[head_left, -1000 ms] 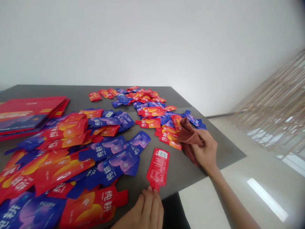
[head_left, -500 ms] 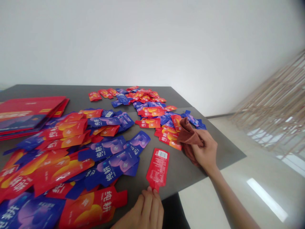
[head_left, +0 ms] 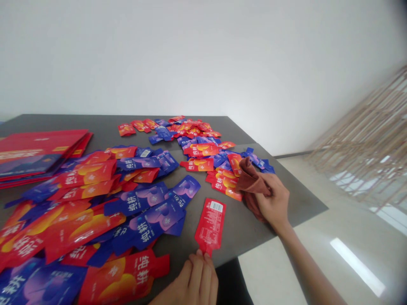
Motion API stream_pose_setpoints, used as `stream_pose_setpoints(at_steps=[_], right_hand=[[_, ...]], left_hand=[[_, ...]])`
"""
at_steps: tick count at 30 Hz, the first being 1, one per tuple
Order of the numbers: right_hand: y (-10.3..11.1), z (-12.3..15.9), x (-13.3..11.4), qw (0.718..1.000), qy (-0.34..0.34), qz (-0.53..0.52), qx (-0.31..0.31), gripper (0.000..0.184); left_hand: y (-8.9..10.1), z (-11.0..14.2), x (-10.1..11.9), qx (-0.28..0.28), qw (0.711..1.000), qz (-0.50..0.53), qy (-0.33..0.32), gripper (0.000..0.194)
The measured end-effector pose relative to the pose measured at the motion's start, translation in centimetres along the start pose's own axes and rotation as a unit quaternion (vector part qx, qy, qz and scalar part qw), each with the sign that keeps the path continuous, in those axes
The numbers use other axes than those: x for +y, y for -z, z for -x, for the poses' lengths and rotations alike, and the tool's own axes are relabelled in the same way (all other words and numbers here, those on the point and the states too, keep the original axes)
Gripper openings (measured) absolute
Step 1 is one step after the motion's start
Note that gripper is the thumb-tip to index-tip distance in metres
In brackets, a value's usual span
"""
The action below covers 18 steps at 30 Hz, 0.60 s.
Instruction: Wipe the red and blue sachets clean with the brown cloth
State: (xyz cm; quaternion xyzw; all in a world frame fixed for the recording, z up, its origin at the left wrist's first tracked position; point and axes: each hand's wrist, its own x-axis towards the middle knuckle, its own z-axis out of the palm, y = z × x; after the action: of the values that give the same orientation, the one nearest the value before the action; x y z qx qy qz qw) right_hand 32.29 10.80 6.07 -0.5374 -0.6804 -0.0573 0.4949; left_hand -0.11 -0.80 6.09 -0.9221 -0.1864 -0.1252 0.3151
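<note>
A red pouch [head_left: 211,224] lies flat on the grey table, its barcode and small print facing up. My left hand [head_left: 196,278] is closed on the narrow spout end of this pouch at the table's front edge. A crumpled brown cloth [head_left: 253,181] is gripped in my right hand [head_left: 274,204], whose fingers are partly hidden behind the folds. The cloth hangs beside a red-orange pouch [head_left: 225,184] at the edge of the right-hand heap. Left of my left hand spreads a large pile of blue pouches [head_left: 152,220] and red-orange pouches [head_left: 82,224], overlapping one another.
Folded red bags or boxes [head_left: 41,148] are stacked at the table's left. More pouches [head_left: 190,127] lie heaped toward the back of the table [head_left: 299,203]. A white wall [head_left: 203,55] stands behind it. Bundled thin sticks [head_left: 362,123] are at the right.
</note>
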Motion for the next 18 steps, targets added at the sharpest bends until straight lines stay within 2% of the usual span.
stream_pose_setpoints(at_steps=[6,18], right_hand=[[0.02,-0.05,-0.14,1.0,0.0,0.002,0.003,0.027],[0.01,-0.03,-0.05,1.0,-0.003,-0.004,0.0,0.029]], left_hand=[[0.05,-0.11,-0.07,0.014,1.0,-0.002,-0.002,0.032],[0.03,0.12,0.04,0.003,1.0,-0.003,-0.005,0.032]])
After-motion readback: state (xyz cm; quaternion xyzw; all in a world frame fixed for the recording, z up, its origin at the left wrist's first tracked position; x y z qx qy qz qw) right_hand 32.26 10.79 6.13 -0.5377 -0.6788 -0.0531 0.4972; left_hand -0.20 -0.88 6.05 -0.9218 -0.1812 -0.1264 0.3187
